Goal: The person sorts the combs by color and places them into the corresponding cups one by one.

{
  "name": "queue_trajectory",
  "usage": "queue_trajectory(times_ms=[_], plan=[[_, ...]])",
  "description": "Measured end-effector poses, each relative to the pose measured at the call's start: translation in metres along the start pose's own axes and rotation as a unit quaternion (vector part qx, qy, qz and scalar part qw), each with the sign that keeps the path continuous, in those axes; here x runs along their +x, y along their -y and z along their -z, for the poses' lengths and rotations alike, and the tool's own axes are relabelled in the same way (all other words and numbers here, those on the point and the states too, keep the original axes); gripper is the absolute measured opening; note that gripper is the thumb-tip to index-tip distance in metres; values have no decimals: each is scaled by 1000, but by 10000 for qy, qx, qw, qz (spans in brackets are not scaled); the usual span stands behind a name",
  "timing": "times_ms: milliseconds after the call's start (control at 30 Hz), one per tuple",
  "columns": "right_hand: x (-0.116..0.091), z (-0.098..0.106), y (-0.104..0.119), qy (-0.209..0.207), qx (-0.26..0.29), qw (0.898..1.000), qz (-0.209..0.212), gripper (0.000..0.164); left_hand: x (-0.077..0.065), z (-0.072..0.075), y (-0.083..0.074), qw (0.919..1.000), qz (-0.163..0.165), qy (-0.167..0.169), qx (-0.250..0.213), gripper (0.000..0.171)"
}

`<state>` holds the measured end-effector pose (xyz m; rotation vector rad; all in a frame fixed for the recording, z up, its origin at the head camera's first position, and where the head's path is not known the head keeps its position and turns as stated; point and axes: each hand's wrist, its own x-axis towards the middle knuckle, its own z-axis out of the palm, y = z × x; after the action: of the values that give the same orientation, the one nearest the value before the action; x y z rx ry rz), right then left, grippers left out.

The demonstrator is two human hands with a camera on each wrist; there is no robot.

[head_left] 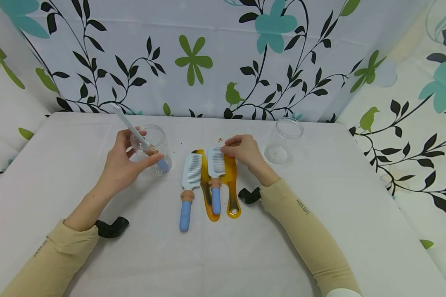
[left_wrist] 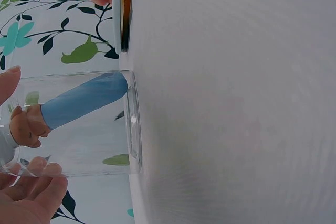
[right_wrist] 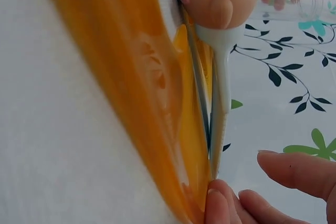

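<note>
Around a clear jar (head_left: 163, 144), my left hand (head_left: 120, 165) curls its thumb and fingers. A comb stands tilted in that jar, its blue handle (left_wrist: 86, 100) down and its white end sticking out of the mouth. Fingertips of my right hand (head_left: 247, 152) touch the top end of a white comb (head_left: 216, 163) with a blue handle. In the right wrist view the thumb (right_wrist: 294, 174) stays apart from it. This comb lies over amber combs (head_left: 230, 177). A matching white comb (head_left: 192, 171) lies to their left, overlapping one at its edge.
Another clear jar (head_left: 276, 150) stands upright at the back right, beyond my right hand. Behind the white-covered table (head_left: 163, 255) hangs a leaf-patterned cloth (head_left: 215, 33). Small brown specks lie near the table's back, close to the combs.
</note>
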<state>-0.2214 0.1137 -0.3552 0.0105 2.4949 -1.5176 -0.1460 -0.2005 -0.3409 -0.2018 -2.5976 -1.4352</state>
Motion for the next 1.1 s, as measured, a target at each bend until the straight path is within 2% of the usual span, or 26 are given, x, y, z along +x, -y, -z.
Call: queue_trajectory(times_ms=[333,733,1100], plan=[[1,-7,-1,-38,-367,9993,116,35,0,0,0,10000,-36,-5,-26,84],[0,-19,-2,105,-1197,9916,485,53,0,0,0,10000,-26,-4,-45,84],[0,-22,-1,117,-1294,9900,551,59,1,0,2,10000,-4,-19,1,84]])
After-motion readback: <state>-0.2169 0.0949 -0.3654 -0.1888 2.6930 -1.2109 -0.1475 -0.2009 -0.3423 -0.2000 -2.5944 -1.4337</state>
